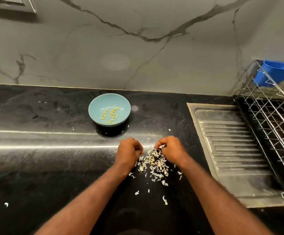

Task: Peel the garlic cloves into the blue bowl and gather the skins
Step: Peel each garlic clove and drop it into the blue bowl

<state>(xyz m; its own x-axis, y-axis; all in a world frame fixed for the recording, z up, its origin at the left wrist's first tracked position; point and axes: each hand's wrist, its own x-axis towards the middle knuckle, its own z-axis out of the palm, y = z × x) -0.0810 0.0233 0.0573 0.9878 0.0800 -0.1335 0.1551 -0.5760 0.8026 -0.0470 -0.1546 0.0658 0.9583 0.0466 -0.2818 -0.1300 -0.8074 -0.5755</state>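
L hand (129, 150) & R hand (171, 150) bare; L forearm (87, 197) & R forearm (221, 194) bare to btm frame edge.

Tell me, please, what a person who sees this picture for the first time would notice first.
The eye goes first to the pale heap of garlic skins on the black counter, with the left hand and right hand curled at its far edge; the right seems to pinch a skin. Behind them, nearer the wall, stands the blue bowl with small yellowish peeled cloves in it.
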